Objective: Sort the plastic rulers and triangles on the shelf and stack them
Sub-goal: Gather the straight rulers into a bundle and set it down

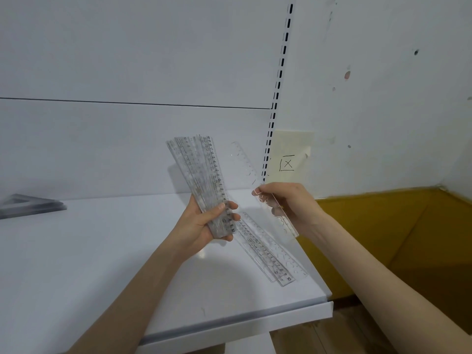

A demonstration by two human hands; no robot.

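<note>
My left hand grips a fanned bundle of clear plastic rulers by its lower end, held upright above the white shelf. My right hand pinches a single clear ruler near its middle, tilted, just right of the bundle. A few more clear rulers lie overlapped on the shelf below both hands, near its right end. A stack of clear triangles lies flat at the far left of the shelf, blurred.
The shelf's front edge runs below my forearms and ends at the right. A slotted upright stands at the back right. A taped paper note hangs on the wall. A yellow-brown floor lies to the right.
</note>
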